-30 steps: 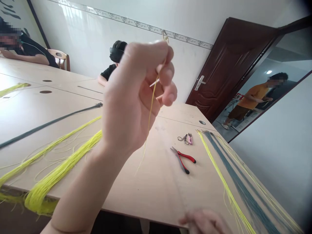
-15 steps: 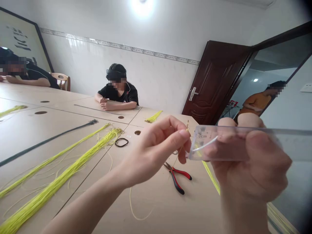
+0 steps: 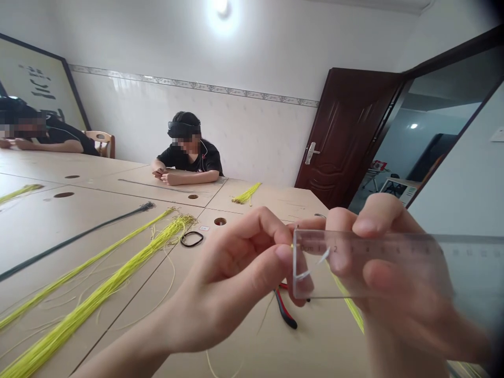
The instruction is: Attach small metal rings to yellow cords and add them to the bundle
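Note:
My left hand (image 3: 232, 283) is closed in a pinch on a thin yellow cord (image 3: 266, 314); its tail hangs below the fingers. A small metal end piece (image 3: 297, 228) shows just above the fingertips, mostly behind the ruler's end. In my right hand (image 3: 397, 315) is a clear plastic ruler (image 3: 315, 265), held level with its 0 cm end against the left fingertips. Some right fingers show through the plastic. Under the hands lie pliers (image 3: 286, 312) with red and black handles, their jaws hidden.
Bundles of yellow cord (image 3: 98, 294) and a dark grey cord bundle (image 3: 82, 237) stretch across the table (image 3: 157, 336) on the left. A black loop (image 3: 191, 239) lies near their ends. Beyond it is a short yellow bundle (image 3: 247, 193). Two people sit across the table.
The ruler has moved left and down, so its zero end now overlaps the left fingertips and the metal piece. My right fingers have shifted on it. The person in the doorway is out of view.

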Demonstrator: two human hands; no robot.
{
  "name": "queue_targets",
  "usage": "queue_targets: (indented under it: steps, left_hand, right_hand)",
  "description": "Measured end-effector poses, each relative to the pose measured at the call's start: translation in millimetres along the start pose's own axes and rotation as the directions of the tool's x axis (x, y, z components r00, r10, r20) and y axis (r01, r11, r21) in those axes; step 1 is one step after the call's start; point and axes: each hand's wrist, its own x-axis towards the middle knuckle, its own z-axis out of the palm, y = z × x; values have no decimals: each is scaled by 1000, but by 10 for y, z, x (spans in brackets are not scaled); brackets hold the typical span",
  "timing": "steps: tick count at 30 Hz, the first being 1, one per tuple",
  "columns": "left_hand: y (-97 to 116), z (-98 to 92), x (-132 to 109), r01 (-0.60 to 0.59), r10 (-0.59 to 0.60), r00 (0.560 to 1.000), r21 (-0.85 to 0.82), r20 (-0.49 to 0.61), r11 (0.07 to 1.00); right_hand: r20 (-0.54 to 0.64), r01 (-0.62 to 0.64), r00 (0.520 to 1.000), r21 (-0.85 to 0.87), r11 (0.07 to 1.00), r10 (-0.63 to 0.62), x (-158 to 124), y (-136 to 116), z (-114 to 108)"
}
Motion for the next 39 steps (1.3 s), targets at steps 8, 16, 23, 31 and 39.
queue_targets:
  steps: [8, 16, 23, 31, 39]
  left_hand:
    - [-8, -61, -25, -41, 40, 998, 28, 42, 999]
    - [23, -62, -43, -60, 49, 993, 99, 111, 993]
    - [56, -49, -68, -45, 29, 992, 128, 127, 991]
    - [71, -48, -77, -57, 41, 990, 121, 133, 991]
    - [62, -24, -83, -59, 45, 993, 130, 109, 990]
  right_hand:
    - [-24, -146, 989, 78, 986, 149, 133, -125, 154]
    - [60, -116, 992, 163, 980, 108, 78, -91, 128]
    - [75, -85, 995, 189, 978, 72, 38, -85, 120]
    - [65, -119, 992, 181, 976, 109, 29, -102, 111]
    - [83, -144, 988, 214, 966, 129, -6, -96, 62]
